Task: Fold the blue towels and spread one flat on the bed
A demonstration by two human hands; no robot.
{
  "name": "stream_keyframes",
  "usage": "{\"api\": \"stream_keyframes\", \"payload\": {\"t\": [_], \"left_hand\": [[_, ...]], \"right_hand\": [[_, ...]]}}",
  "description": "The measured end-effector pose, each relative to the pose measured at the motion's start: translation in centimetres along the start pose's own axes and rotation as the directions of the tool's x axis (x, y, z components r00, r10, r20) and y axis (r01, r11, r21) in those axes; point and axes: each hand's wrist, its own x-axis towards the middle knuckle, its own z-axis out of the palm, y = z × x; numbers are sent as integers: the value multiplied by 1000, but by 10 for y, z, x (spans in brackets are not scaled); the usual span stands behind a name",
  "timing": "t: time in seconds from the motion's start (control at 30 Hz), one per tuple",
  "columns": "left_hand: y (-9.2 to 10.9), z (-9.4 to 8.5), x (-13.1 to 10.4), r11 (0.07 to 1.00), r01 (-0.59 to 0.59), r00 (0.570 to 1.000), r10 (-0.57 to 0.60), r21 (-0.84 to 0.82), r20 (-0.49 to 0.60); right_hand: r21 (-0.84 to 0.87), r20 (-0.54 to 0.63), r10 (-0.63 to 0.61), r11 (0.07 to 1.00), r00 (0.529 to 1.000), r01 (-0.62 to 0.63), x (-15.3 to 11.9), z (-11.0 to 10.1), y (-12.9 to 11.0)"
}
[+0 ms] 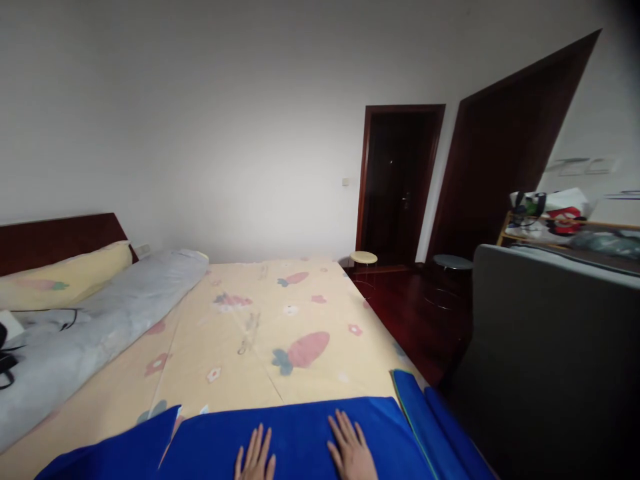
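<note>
A bright blue cloth (300,433) lies spread over the near edge of the bed, at the bottom of the head view. My left hand (255,457) rests palm down on it with the fingers stretched out. To its right, my right hand (351,448) is also flat on the cloth, fingers apart. Neither hand grips anything. At the left, a blue flap (120,443) of cloth lies angled beside the main panel. Another narrow blue piece (425,417), with a greenish edge, lies along the right side. The cloth's near part is out of view.
The bed's yellow sheet (240,373) has carrot and flower prints. A grey quilt (115,320) and yellow pillow (70,273) lie at the left. Right of the bed stand two stools (363,257) and a dark grey panel (540,353). Behind is a dark door (400,193).
</note>
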Motion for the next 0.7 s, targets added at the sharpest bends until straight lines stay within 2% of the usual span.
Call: {"api": "stream_keyframes", "payload": {"t": [0.07, 0.13, 0.23, 0.33, 0.43, 0.7], "left_hand": [[-24, -13, 5, 995, 96, 995, -95, 40, -12], [-54, -26, 7, 977, 191, 981, -186, 100, -51], [-99, -35, 7, 945, 287, 957, -275, 156, -96], [-131, -35, 10, 926, 339, 939, -324, 165, -115], [-147, -34, 15, 914, 367, 928, -346, 173, -137], [-162, -41, 26, 891, 442, 888, -417, 108, -195]], "right_hand": [[-42, 10, 155, 987, 988, -154, -1, -19, 32], [-77, 22, 233, 970, 972, -230, -2, -32, 61], [-118, 10, 280, 954, 960, -277, -1, -39, 95], [-143, -25, 305, 941, 952, -305, 0, -36, 113], [-164, -67, 327, 928, 943, -334, 1, -32, 118], [-190, -82, 344, 916, 935, -354, -1, -27, 121]]}}
